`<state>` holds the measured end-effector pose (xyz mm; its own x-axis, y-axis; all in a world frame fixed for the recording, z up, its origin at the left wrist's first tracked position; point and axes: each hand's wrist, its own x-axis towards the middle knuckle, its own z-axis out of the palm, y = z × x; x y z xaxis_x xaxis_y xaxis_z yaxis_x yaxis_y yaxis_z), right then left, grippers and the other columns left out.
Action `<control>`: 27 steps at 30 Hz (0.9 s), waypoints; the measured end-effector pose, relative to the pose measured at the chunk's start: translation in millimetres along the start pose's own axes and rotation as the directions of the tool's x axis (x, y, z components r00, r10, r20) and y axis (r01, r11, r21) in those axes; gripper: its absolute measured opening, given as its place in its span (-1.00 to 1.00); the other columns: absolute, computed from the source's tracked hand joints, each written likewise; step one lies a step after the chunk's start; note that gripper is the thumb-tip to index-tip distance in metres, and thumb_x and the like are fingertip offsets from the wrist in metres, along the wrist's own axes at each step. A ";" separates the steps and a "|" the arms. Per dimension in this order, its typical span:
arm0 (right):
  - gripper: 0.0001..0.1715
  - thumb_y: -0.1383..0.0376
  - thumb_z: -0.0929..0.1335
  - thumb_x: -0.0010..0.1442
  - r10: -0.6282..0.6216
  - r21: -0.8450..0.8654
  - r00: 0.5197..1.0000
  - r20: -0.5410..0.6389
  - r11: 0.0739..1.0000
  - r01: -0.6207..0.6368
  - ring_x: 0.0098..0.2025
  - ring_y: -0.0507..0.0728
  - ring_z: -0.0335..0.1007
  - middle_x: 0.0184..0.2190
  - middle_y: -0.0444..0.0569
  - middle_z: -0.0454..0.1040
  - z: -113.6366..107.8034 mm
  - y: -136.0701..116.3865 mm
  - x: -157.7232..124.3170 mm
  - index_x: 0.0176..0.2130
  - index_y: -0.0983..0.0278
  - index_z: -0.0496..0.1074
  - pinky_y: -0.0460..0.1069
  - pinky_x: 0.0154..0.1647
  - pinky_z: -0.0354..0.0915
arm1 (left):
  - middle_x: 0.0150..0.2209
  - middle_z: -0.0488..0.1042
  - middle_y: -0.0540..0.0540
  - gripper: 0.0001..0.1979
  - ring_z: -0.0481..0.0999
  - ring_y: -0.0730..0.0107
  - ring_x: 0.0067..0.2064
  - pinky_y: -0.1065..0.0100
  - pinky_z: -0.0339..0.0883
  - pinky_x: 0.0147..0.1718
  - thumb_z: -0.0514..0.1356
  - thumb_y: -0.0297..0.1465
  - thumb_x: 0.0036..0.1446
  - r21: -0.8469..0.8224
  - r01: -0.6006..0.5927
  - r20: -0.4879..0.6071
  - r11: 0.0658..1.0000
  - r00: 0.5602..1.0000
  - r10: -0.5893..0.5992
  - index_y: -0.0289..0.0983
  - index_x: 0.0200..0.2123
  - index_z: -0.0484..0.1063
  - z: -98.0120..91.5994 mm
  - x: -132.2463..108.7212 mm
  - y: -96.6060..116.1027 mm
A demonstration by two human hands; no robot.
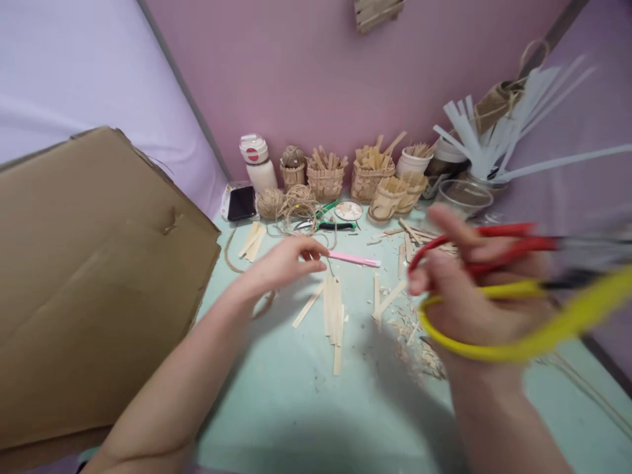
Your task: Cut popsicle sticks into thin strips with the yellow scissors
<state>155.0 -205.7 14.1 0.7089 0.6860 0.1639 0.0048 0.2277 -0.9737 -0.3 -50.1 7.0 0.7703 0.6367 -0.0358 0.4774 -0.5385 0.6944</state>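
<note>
My left hand [289, 262] hovers over the middle of the table, fingers curled, thumb apart from them, with nothing visible between. Just past its fingertips lies a slim pink tool [355, 259]; whether they touch is unclear. Below it, a bundle of flat wooden strips [333, 306] has twine at its top end. Raised at the right, my right hand [461, 289] is blurred by motion. It grips red-handled scissors [503, 240] together with a yellow-handled tool [498, 349], whose kind the blur hides.
Wood scraps [419, 345] litter the right side. At the back stand small wooden baskets [326, 183] of sticks, a white bottle [261, 170], twine balls [270, 203], green-and-black pliers [336, 226] and a clear cup [464, 196]. A large cardboard sheet [99, 283] occupies the left.
</note>
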 end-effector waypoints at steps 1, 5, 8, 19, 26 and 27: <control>-0.89 0.34 0.33 0.21 -0.022 0.013 0.999 0.033 1.000 0.021 -0.47 -0.03 0.41 -0.11 -0.08 0.45 5.4 7.6 2.3 -0.24 0.23 0.27 -0.06 -0.42 0.36 | -0.24 0.49 -0.06 -0.74 0.47 0.30 -0.21 0.28 0.33 -0.21 0.21 -0.32 0.02 0.052 0.045 -0.002 0.998 0.999 -0.045 -0.20 -0.17 0.49 12.9 4.3 -11.7; -0.78 0.34 0.34 0.12 0.115 -0.006 0.972 0.203 0.993 -0.116 -0.63 -0.07 0.36 -0.06 0.03 0.48 21.2 38.9 6.5 -0.37 0.21 0.15 -0.09 -0.54 0.31 | -0.17 0.40 -0.12 -0.60 0.38 0.15 -0.06 0.20 0.27 -0.09 0.25 -0.27 -0.06 0.159 0.140 -0.022 0.977 0.990 -0.139 -0.20 -0.09 0.43 54.4 3.2 -40.3; -0.73 0.28 0.36 0.07 0.225 -0.080 0.948 0.226 0.974 -0.212 -0.64 -0.08 0.34 -0.02 0.13 0.46 23.2 51.8 5.2 -0.41 0.23 0.13 -0.09 -0.53 0.31 | -0.12 0.34 -0.13 -0.51 0.29 0.10 0.03 0.18 0.24 -0.04 0.28 -0.21 -0.08 0.114 0.166 -0.009 0.980 0.986 -0.166 -0.18 -0.04 0.38 69.9 -6.6 -42.6; -0.63 0.17 0.40 -0.02 0.351 -0.051 0.915 0.196 0.936 -0.348 -0.70 -0.07 0.32 -0.04 0.16 0.49 16.5 68.9 3.4 -0.39 0.22 0.12 -0.08 -0.64 0.28 | -0.19 0.35 -0.04 -0.62 0.33 0.23 -0.09 0.23 0.25 -0.12 0.32 -0.33 -0.12 -0.047 0.131 -0.092 0.990 0.987 -0.135 -0.19 -0.19 0.33 75.1 -11.7 -37.2; -0.58 0.11 0.43 -0.06 0.412 -0.053 0.886 0.213 0.910 -0.410 -0.73 -0.08 0.28 -0.09 0.14 0.52 18.4 73.7 2.3 -0.40 0.22 0.13 -0.10 -0.69 0.23 | -0.43 0.32 0.09 -0.69 0.37 0.47 -0.36 0.39 0.24 -0.34 0.25 -0.43 -0.07 -0.487 0.187 -0.051 0.853 0.969 -0.242 -0.22 -0.20 0.30 78.2 -7.5 -36.6; -0.57 0.11 0.43 -0.06 0.418 -0.055 0.882 0.217 0.907 -0.417 -0.74 -0.09 0.28 -0.09 0.13 0.52 18.7 74.0 2.1 -0.41 0.22 0.13 -0.10 -0.69 0.23 | -0.44 0.33 0.09 -0.68 0.38 0.48 -0.38 0.40 0.25 -0.34 0.24 -0.44 -0.07 -0.564 0.198 -0.031 0.801 0.965 -0.261 -0.22 -0.19 0.29 78.3 -6.6 -35.9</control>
<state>143.6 -174.5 -54.7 0.4745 0.8501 -0.2286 -0.2527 -0.1172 -0.9604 10.6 -78.2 -73.9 0.6056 0.7719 -0.1932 0.2966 0.0063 0.9550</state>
